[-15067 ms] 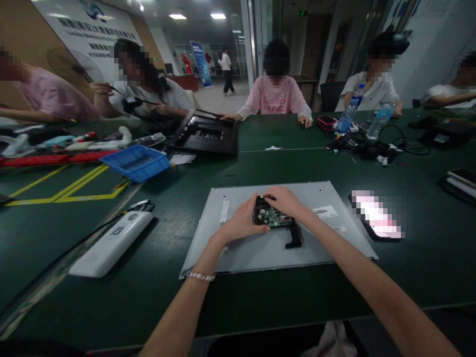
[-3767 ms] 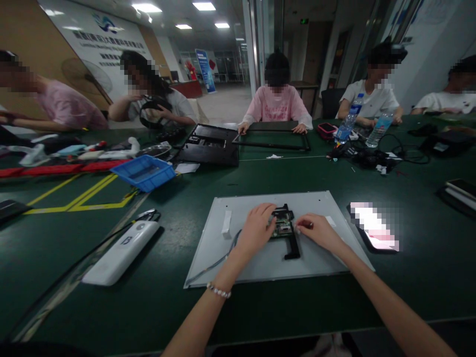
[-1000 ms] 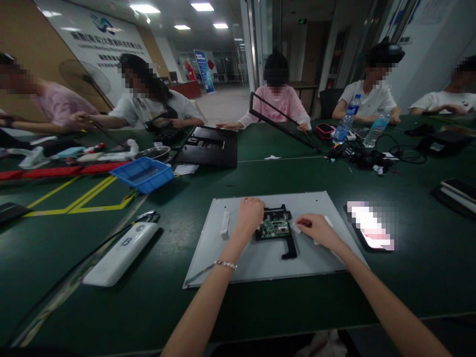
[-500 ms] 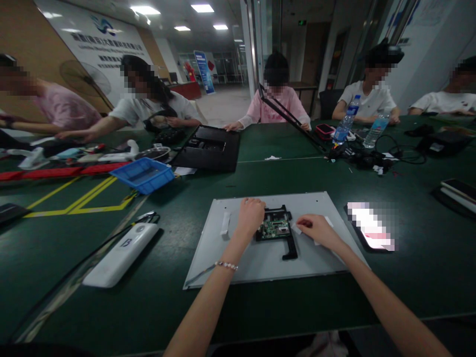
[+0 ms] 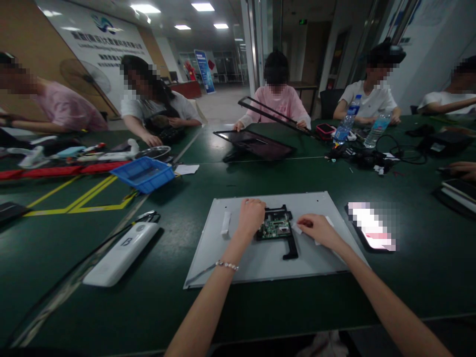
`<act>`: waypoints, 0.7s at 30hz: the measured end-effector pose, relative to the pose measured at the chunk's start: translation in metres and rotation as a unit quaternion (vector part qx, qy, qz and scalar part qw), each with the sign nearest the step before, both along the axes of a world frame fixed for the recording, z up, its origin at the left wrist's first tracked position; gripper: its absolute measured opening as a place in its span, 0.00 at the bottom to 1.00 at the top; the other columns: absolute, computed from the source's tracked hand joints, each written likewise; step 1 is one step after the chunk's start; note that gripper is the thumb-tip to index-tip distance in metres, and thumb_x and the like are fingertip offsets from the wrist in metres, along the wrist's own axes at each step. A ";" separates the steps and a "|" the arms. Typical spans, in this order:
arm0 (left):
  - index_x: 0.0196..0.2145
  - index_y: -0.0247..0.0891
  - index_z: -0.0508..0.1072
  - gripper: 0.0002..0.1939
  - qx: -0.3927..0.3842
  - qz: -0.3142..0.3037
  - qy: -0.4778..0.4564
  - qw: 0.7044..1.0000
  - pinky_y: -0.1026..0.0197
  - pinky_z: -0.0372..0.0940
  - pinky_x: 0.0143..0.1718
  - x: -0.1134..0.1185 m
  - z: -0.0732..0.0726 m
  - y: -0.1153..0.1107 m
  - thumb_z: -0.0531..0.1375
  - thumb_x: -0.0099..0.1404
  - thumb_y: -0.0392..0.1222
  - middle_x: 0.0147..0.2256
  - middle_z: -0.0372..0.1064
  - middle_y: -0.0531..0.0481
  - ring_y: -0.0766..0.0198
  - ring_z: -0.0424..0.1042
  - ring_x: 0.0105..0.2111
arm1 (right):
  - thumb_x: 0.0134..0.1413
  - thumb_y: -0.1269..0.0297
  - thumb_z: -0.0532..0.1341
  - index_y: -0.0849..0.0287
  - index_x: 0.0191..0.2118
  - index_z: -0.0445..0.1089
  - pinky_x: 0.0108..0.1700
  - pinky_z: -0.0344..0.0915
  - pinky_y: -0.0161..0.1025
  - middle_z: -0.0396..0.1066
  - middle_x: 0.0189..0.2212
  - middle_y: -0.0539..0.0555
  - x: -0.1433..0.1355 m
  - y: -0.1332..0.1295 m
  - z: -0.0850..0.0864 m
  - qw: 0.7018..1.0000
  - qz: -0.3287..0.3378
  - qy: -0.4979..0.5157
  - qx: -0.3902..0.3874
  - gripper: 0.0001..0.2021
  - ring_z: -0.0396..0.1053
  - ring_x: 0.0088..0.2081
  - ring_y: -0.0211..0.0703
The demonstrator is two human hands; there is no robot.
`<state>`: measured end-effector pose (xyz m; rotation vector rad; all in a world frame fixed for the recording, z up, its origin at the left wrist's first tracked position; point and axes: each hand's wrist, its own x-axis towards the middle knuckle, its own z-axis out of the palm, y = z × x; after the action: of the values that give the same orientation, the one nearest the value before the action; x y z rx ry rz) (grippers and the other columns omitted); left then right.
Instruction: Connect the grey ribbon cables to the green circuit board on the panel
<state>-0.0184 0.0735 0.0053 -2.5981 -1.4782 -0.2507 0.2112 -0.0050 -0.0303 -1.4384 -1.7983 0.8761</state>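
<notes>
A grey-white flat panel (image 5: 223, 263) lies before me. On its middle sits a black plastic bracket (image 5: 291, 248) holding a green circuit board (image 5: 275, 229). My left hand (image 5: 252, 216) is closed at the bracket's upper left edge, its fingertips partly hidden behind the hand. To the right of the board, my right hand (image 5: 318, 230) is closed in a pinch on a small strip of white tape (image 5: 297, 228), which reaches toward the bracket's edge. Another white strip (image 5: 225, 223) is on the panel to the left, and more white shows behind my right hand.
A lit phone (image 5: 370, 225) lies right of the panel, a white power bank (image 5: 122, 254) with a cable to the left. Beyond are a blue tray (image 5: 145, 174) and water bottles (image 5: 347, 119). Across the table, a person handles a black panel (image 5: 260, 144) and a thin black frame (image 5: 273, 113).
Both my hands have stayed in place. Across the table, the black panel has been tilted up and moved right, the thin frame has swung lower, and a white paper is uncovered.
</notes>
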 end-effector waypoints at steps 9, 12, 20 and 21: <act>0.32 0.36 0.74 0.11 0.002 0.001 -0.001 1.000 0.54 0.56 0.46 0.000 0.000 -0.001 0.52 0.64 0.31 0.34 0.73 0.44 0.57 0.69 0.40 | 0.52 0.65 0.58 0.57 0.34 0.73 0.37 0.67 0.39 0.74 0.32 0.52 0.000 0.000 0.000 1.000 0.001 -0.001 -0.005 0.06 0.71 0.34 0.43; 0.32 0.36 0.75 0.12 0.000 0.003 -0.003 1.000 0.55 0.56 0.47 0.000 0.001 -0.001 0.52 0.64 0.31 0.34 0.73 0.43 0.57 0.69 0.40 | 0.52 0.65 0.59 0.57 0.34 0.73 0.37 0.67 0.40 0.74 0.32 0.52 0.001 0.001 -0.001 1.000 0.000 -0.002 -0.004 0.06 0.71 0.34 0.43; 0.33 0.36 0.75 0.12 0.002 -0.001 -0.012 1.000 0.54 0.55 0.47 0.000 0.002 -0.002 0.52 0.63 0.31 0.35 0.73 0.44 0.57 0.68 0.40 | 0.52 0.65 0.58 0.57 0.34 0.73 0.37 0.66 0.39 0.74 0.31 0.52 0.001 0.001 -0.003 1.000 0.003 -0.002 -0.002 0.06 0.71 0.33 0.43; 0.32 0.36 0.75 0.11 0.002 -0.001 -0.013 1.000 0.54 0.55 0.47 0.000 0.002 -0.002 0.52 0.63 0.31 0.35 0.73 0.43 0.57 0.68 0.40 | 0.51 0.65 0.58 0.57 0.33 0.73 0.37 0.66 0.39 0.74 0.31 0.52 0.001 0.001 -0.003 1.000 0.002 -0.002 -0.002 0.06 0.71 0.33 0.43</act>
<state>-0.0186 0.0718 0.0069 -2.6032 -1.4816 -0.2881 0.2120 -0.0036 -0.0333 -1.4416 -1.8035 0.8797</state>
